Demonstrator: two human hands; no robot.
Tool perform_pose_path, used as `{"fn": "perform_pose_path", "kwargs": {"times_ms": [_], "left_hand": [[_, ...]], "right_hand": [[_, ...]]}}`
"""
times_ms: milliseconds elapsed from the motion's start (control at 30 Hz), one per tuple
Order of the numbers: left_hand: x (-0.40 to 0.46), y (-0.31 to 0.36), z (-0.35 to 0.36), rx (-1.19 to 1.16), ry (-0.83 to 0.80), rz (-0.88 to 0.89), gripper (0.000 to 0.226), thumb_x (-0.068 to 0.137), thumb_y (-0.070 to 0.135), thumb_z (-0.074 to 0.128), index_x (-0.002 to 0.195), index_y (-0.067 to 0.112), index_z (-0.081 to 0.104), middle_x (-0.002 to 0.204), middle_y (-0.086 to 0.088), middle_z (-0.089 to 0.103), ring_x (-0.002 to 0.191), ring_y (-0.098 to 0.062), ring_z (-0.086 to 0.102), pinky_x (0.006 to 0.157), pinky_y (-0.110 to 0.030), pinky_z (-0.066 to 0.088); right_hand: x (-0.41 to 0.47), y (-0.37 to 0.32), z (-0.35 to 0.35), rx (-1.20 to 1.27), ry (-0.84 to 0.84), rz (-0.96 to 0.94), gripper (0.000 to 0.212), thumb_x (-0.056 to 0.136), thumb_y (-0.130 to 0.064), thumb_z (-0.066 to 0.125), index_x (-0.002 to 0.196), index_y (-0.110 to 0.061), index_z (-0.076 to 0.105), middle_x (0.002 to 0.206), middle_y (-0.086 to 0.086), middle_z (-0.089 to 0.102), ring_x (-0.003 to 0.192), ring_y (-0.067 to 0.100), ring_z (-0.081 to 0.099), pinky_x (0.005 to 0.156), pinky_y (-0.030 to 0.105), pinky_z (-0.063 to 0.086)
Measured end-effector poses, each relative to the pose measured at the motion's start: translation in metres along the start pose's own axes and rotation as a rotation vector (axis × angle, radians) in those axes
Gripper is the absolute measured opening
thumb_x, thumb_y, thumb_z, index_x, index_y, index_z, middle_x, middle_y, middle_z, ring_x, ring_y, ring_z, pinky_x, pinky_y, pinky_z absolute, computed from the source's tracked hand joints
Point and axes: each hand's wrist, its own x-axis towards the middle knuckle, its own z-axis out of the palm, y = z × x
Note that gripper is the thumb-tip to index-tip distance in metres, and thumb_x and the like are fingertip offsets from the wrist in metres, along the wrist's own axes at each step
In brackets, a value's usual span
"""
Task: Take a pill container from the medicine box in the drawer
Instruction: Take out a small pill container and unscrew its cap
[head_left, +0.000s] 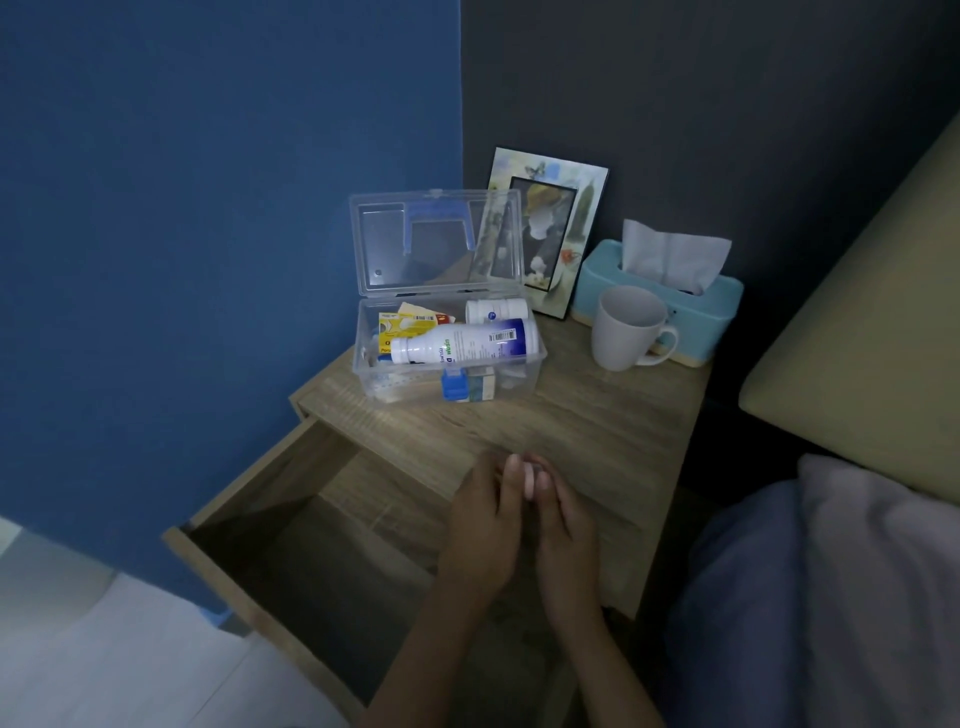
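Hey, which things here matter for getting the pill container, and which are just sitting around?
Part of the job:
medicine box, lid open
white bottle
small pill container
open drawer
left hand
right hand

Lying about:
picture frame
tissue box
mug

The table (597, 415) is pale wood-grain; the medicine box (530, 364) clear plastic with a blue latch (453, 386); the bottle (462, 340) white and blue; the mug (626, 327) white; the tissue box (717, 306) light blue; the wall (208, 208) deep blue.
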Motion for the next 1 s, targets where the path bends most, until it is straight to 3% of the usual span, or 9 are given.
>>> {"fn": "perform_pose_path", "kwargs": {"times_ms": [100,167,267,333,433,667,867,1000], "left_hand": [[0.0001,0.0024,0.0,-0.022,-0.041,0.017,0.023,0.098,0.034,0.042,0.085,0.019,0.054,0.077,0.003,0.062,0.071,-0.008,0.059,0.066,-0.025,0.046],[0.0025,-0.0004,-0.0007,0.023,-0.033,0.021,0.028,0.099,0.032,0.04,0.083,0.014,0.054,0.071,0.004,0.059,0.066,-0.01,0.056,0.063,-0.029,0.044],[0.0033,-0.0025,-0.0027,0.012,-0.028,0.001,0.035,0.098,0.04,0.036,0.085,0.017,0.059,0.072,0.005,0.06,0.065,-0.007,0.057,0.061,-0.026,0.045],[0.0017,-0.0007,-0.0024,-0.093,-0.007,-0.031,0.03,0.098,0.04,0.039,0.086,0.02,0.059,0.076,0.006,0.062,0.069,-0.004,0.058,0.065,-0.023,0.045],[0.0,0.0037,-0.0027,-0.28,-0.023,-0.002,0.013,0.096,0.023,0.051,0.09,0.024,0.062,0.082,0.012,0.066,0.079,0.0,0.061,0.075,-0.015,0.047],[0.005,-0.0013,-0.0018,-0.158,-0.035,-0.031,0.022,0.096,0.031,0.049,0.085,0.02,0.063,0.073,0.007,0.065,0.067,0.003,0.059,0.062,-0.009,0.044],[0.0038,0.0005,-0.0005,-0.195,0.004,0.022,0.015,0.094,0.019,0.056,0.097,0.029,0.066,0.09,0.011,0.07,0.086,0.001,0.066,0.078,-0.011,0.048],[0.0067,0.0016,-0.0038,-0.285,-0.054,-0.047,0.015,0.092,0.015,0.058,0.099,0.023,0.07,0.09,0.011,0.071,0.084,0.006,0.065,0.077,-0.009,0.049]], "right_hand": [[0.0,-0.0026,0.0017,0.018,0.007,0.002,0.031,0.099,-0.019,0.044,0.126,-0.017,0.059,0.121,-0.005,0.065,0.111,-0.005,0.059,0.092,0.003,0.042],[-0.0023,-0.0028,0.0048,-0.003,-0.007,-0.007,0.03,0.099,-0.018,0.045,0.125,-0.019,0.059,0.121,-0.008,0.065,0.108,-0.013,0.058,0.091,0.001,0.041],[-0.0033,-0.0015,0.0053,0.003,-0.013,-0.011,0.032,0.098,-0.017,0.045,0.127,-0.013,0.06,0.123,-0.004,0.065,0.111,-0.008,0.058,0.089,0.0,0.041],[-0.0017,-0.0016,0.0034,0.025,-0.001,-0.006,0.033,0.098,-0.018,0.045,0.127,-0.012,0.06,0.124,-0.002,0.065,0.114,0.0,0.059,0.092,0.004,0.043],[-0.0001,-0.0048,0.0026,0.048,0.026,-0.011,0.033,0.098,-0.019,0.044,0.126,-0.011,0.061,0.122,0.001,0.067,0.114,0.007,0.061,0.097,0.014,0.045],[0.001,-0.002,0.0044,0.019,0.023,-0.02,0.034,0.098,-0.015,0.046,0.128,-0.009,0.059,0.124,0.001,0.065,0.112,0.001,0.059,0.087,-0.001,0.041],[0.0026,-0.0003,0.0027,0.005,0.012,-0.016,0.032,0.098,-0.017,0.045,0.126,-0.014,0.061,0.122,-0.001,0.066,0.112,0.003,0.06,0.092,0.005,0.044],[0.0056,-0.0009,-0.0001,0.021,0.032,-0.017,0.029,0.098,-0.017,0.046,0.122,-0.017,0.063,0.117,-0.002,0.068,0.111,0.005,0.061,0.091,0.005,0.045]]}}
